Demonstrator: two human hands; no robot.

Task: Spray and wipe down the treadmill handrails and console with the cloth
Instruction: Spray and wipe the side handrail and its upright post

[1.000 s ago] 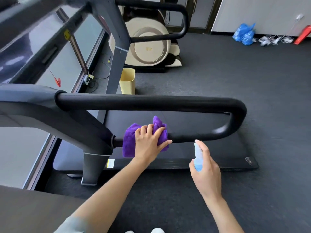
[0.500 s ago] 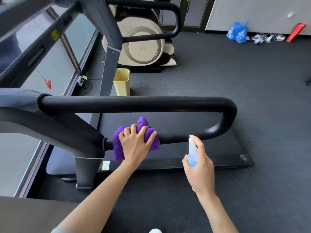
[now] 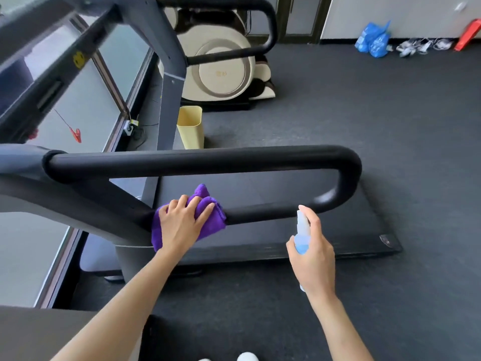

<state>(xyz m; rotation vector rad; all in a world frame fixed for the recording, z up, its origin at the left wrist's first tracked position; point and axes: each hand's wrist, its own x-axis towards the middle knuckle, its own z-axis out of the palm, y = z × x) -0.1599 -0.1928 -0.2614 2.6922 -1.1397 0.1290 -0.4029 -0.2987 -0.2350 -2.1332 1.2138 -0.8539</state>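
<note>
Our left hand presses the bunched purple cloth onto the lower bar of the black handrail, fingers curled over the cloth, right where the bar meets the grey upright. Our right hand wraps around the spray bottle, forefinger on its top, just beside that bar. Beyond lies the treadmill deck.

Floor: dark grey, speckled mat surface.
Treadmill: stands on the floor along the window side, black deck low and flat.
Yellow bin: upright on the floor, just behind the treadmill.
Cream machine: further back, near the wall.
Blue bags: at the far wall's foot.
Red object: far right corner, leaning.
</note>
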